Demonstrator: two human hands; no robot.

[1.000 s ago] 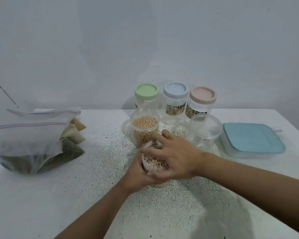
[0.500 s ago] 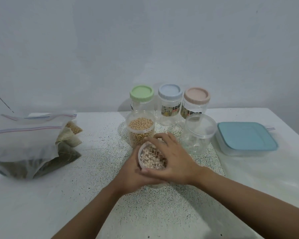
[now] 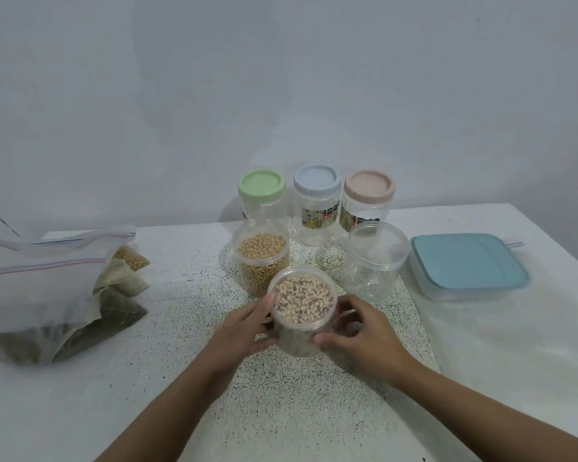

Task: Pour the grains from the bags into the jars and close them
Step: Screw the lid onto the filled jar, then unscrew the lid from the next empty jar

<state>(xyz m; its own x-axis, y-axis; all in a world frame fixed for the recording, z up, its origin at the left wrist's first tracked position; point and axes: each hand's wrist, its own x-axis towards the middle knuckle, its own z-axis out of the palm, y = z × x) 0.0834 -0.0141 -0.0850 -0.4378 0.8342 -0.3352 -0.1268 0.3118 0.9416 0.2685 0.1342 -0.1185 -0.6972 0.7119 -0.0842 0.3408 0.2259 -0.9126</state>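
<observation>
The bean jar [image 3: 297, 340] is held at the middle of the table [image 3: 314, 411], just in front of the soybean jar [image 3: 262, 261] and the empty jar [image 3: 374, 265]. It is grasped from both sides. The fingers of the left hand [image 3: 244, 328] are curled round its left wall, and the thumb and fingers of the right hand [image 3: 361, 335] are wrapped round its right. A clear lid [image 3: 302, 295] appears to be seated on its mouth, though whether it is fully tightened cannot be told.

The closing is best finished with the body steadied by one hand and the lid turned by the other until it stops. The jar should be kept upright throughout, since a loose lid would let the beans spill. It can then be set down beside the filled jar, not against it.

The tabletop is white and finely speckled with dark flecks. A zip bag [image 3: 37, 295] holding smaller packets of grain lies at the left edge. Three tall jars [image 3: 316, 208] with green, blue and pink lids stand at the back, and a blue-lidded box [image 3: 467, 265] sits to the right. Behind it all is a plain pale wall [image 3: 281, 78] — nothing else of the room is shown.
</observation>
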